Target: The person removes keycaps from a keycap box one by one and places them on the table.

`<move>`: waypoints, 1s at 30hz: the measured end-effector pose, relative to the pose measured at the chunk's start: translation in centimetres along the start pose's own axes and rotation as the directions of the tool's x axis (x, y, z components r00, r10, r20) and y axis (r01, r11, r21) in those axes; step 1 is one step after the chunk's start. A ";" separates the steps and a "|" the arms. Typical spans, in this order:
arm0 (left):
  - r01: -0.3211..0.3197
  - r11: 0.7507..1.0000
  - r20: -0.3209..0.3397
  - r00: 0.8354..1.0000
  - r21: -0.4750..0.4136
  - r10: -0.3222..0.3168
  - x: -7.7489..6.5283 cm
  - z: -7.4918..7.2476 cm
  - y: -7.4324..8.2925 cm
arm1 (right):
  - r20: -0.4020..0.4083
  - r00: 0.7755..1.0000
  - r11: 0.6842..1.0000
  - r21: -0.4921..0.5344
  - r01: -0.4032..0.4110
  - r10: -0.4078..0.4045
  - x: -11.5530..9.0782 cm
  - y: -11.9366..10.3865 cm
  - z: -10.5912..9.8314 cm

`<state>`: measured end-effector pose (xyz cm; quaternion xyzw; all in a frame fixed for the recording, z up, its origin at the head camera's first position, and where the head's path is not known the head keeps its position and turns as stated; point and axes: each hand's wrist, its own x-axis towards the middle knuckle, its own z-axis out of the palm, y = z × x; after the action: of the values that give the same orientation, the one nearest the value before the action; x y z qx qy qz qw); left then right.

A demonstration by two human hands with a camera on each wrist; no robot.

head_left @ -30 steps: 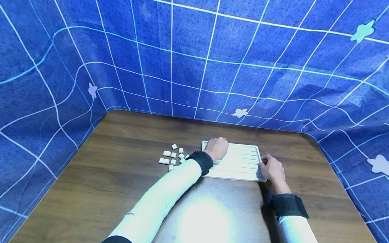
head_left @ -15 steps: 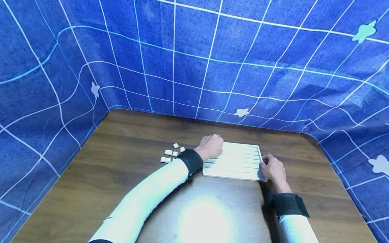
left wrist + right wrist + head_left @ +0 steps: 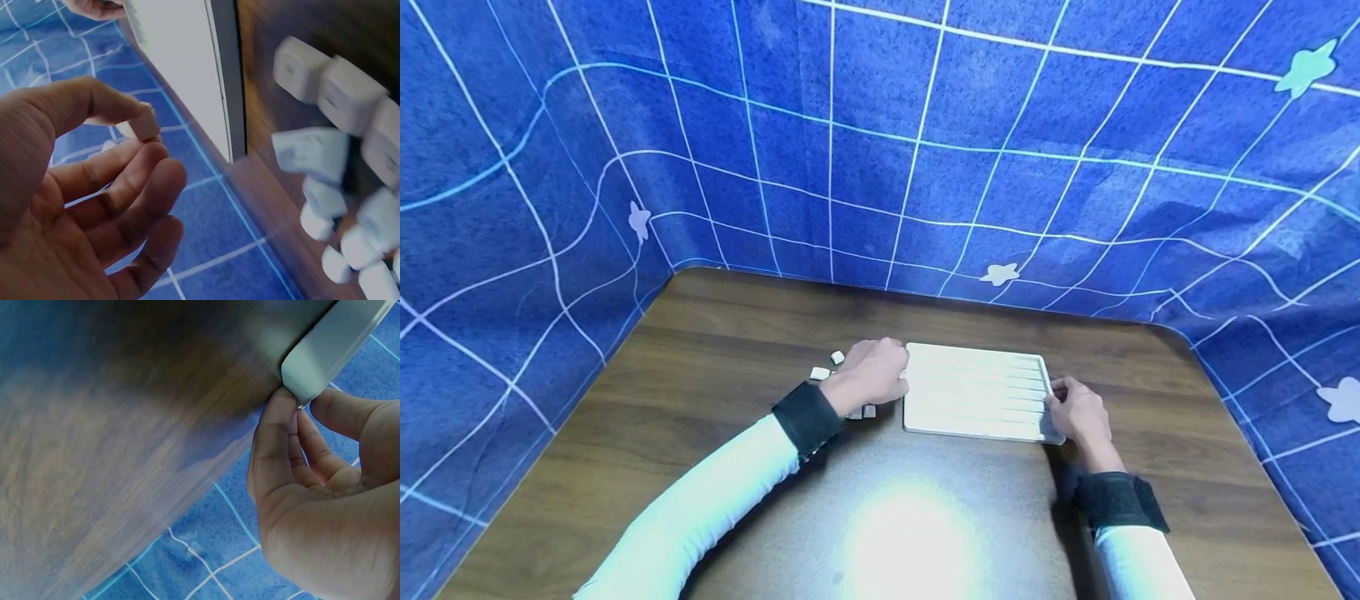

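My left hand (image 3: 874, 371) is just off the left end of a white ridged tray (image 3: 973, 392). In the left wrist view, its thumb and forefinger pinch a small pale keycap (image 3: 145, 126), the other fingers loosely curled. Loose white keycaps (image 3: 353, 94) with faint dark marks lie on the table below that hand; the forearm and hand hide many of them in the head view. At the tray's right side, my right hand (image 3: 1081, 410) grips the edge. The right wrist view shows thumb and fingers around the tray's corner (image 3: 322, 362).
A brown wood-grain table (image 3: 730, 333) bears everything, with a bright glare spot near its front. Blue cloth (image 3: 865, 150) with white grid lines and stars hangs behind and at both sides. A few keycaps (image 3: 820, 373) show left of the left hand.
My left hand has moved left, from over the tray's left part to beside its left end. The right hand stays at the tray's right edge.
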<state>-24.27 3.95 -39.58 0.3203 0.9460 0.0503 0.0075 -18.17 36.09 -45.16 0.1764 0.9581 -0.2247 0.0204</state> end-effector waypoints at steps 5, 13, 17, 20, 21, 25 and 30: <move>0.037 0.999 -0.002 0.999 -0.017 -0.037 -2.0 0.0 -1.6 | 0.001 1.000 1.000 -0.009 0.010 -0.010 0.1 -0.1 -0.1; 0.064 0.998 0.001 0.998 -0.009 -0.064 -5.7 0.0 -4.8 | 0.007 1.000 1.000 -0.010 -0.005 0.005 -0.2 -0.5 0.0; 0.095 0.995 0.011 0.995 -0.002 -0.095 -7.6 0.0 -6.3 | 0.017 1.000 1.000 -0.010 -0.021 0.021 -0.1 -0.6 0.0; 0.110 0.994 0.029 0.994 -0.011 -0.109 -8.6 0.2 -7.3 | 0.023 0.999 1.000 -0.015 -0.025 0.025 0.0 -0.5 -0.1; 0.116 0.993 0.038 0.993 -0.011 -0.115 -8.8 0.3 -7.5 | 0.026 0.999 1.000 -0.017 -0.023 0.023 0.0 -0.5 -0.1; 0.122 0.993 0.067 0.990 0.004 -0.122 -9.2 1.0 -7.8 | 0.038 0.999 0.999 -0.020 -0.026 0.027 0.0 -0.4 -0.2; 0.130 0.991 0.080 0.988 0.039 -0.133 -9.1 1.7 -7.5 | 0.037 0.999 0.999 -0.021 -0.038 0.039 -0.2 -0.6 -0.1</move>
<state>-21.47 -7.33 -42.17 0.2592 0.9646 0.0207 0.0442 -18.17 35.53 -44.82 0.1905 0.9562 -0.2178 0.0442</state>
